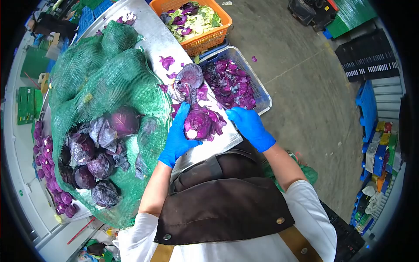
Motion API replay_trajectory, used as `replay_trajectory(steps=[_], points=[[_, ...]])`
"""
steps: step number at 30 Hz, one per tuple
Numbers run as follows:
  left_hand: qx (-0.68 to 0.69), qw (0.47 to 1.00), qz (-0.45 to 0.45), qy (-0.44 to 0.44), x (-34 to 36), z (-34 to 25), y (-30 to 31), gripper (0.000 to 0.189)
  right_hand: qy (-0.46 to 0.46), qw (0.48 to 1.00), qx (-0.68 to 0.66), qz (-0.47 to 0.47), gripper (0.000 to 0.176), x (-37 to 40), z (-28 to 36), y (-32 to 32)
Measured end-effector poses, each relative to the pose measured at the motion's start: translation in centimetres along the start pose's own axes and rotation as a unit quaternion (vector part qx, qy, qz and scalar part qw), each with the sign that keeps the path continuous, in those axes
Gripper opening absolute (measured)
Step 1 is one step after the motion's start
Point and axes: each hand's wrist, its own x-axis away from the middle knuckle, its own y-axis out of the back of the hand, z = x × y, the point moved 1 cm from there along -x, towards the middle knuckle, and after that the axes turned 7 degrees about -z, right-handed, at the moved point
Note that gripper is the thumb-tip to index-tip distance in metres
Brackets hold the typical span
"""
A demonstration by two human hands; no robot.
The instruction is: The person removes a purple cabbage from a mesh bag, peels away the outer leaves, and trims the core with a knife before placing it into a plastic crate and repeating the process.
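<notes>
Presently, purple cabbage (197,125) on the metal worktop (152,31), near its close edge, pale cut stem end showing; taken as landmark. Left hand (178,135), blue-gloved, cups the cabbage's left side: fingers reach along its far side, thumb lies along the near side, grasping it. Right hand (249,126), also blue-gloved, sits right of the cabbage, apart from it, by the worktop's edge. Its fingers are clenched; cannot tell whether anything is inside them.

Loose purple leaves (216,124) spread against the cabbage's right side and behind it. Just beyond, dusty outer leaves (190,76), dull violet with pale veins; smaller scraps farther off on the metal.

Left of the cabbage, a big green net bag (114,72) slumps over the worktop, whole cabbages (100,165) showing at its near part. Farther left, past the net, a run of glossy purple heads (46,161).

Beyond the cabbage and to the right, outside the worktop's edge: pale-rimmed crate (266,101) of purple leaves. Farther beyond, orange basket (208,43) with yellow-green and purple leaves.
</notes>
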Motion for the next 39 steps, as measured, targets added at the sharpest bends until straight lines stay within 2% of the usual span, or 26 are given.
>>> replay_trajectory(steps=[1, 2, 5, 9, 12, 15, 16, 19, 20, 24, 27, 29, 30, 33, 34, 37, 39], points=[[-0.011, 1.000, 0.002, 0.001, 0.0, -0.3, 0.0, 0.127, 0.018, 1.000, 0.000, -0.002, 0.034, -0.1, 1.5, 0.3], [-0.023, 1.000, 0.004, 0.001, 0.1, -0.4, 0.0, 0.127, 0.020, 0.998, 0.057, 0.032, 0.037, 0.4, 4.1, 0.3], [0.089, 0.995, -0.003, 0.051, 0.0, 0.2, 0.0, 0.128, 0.094, 0.990, 0.090, 0.062, 0.040, 1.7, 4.4, -1.2], [0.081, 0.995, 0.007, 0.052, -0.2, -0.2, 0.6, 0.128, 0.106, 0.981, 0.136, 0.089, 0.044, 2.8, 2.4, -0.4], [0.053, 0.998, 0.006, 0.039, 0.0, 0.3, 0.4, 0.128, 0.036, 0.997, -0.026, 0.068, 0.050, 2.1, 1.6, -0.2], [0.022, 0.999, 0.003, 0.024, -0.3, -0.4, 0.2, 0.126, -0.005, 0.998, 0.052, 0.018, 0.044, -0.4, -0.6, 1.0], [0.011, 1.000, 0.002, 0.022, -0.3, -0.7, 0.3, 0.125, 0.089, 0.992, 0.092, 0.013, 0.039, -0.2, 0.2, 1.0], [0.048, 0.998, 0.004, 0.041, -0.3, -0.7, 0.0, 0.124, 0.085, 0.995, 0.024, 0.053, 0.041, 0.6, 4.8, -1.2], [0.036, 0.998, 0.008, 0.047, -0.4, -1.1, 0.1, 0.125, 0.131, 0.985, 0.097, 0.054, 0.041, 0.8, 5.4, -1.7], [0.093, 0.992, -0.002, 0.080, 0.0, -0.6, 0.4, 0.125, 0.129, 0.977, 0.138, 0.096, 0.041, 2.4, 3.7, -0.7], [0.025, 0.998, 0.001, 0.052, -0.1, -0.6, 0.6, 0.125, 0.132, 0.975, 0.155, 0.094, 0.052, 2.6, 2.2, -0.3], [0.022, 0.998, 0.000, 0.052, -0.1, -0.7, 0.6, 0.126, 0.104, 0.985, 0.100, 0.095, 0.053, 2.0, 2.1, 0.1], [0.003, 0.999, 0.003, 0.046, -0.2, -0.9, 0.6, 0.126, 0.088, 0.989, 0.073, 0.093, 0.053, 1.6, 2.0, 0.3], [-0.008, 0.999, 0.009, 0.037, -0.2, -0.7, 0.4, 0.127, 0.018, 0.995, 0.090, 0.041, 0.041, 0.5, 0.5, 0.8], [-0.004, 0.999, 0.009, 0.036, -0.1, -0.6, 0.3, 0.127, 0.011, 0.995, 0.078, 0.068, 0.036, 0.4, 0.8, 1.0], [0.024, 0.998, -0.003, 0.050, -0.1, -1.1, -0.1, 0.129, 0.088, 0.994, -0.005, -0.063, 0.034, 0.6, 5.1, -0.9], [0.053, 0.996, 0.004, 0.068, 0.0, -1.0, -0.3, 0.128, 0.154, 0.985, -0.034, -0.070, 0.032, -0.7, 6.0, -3.6]])
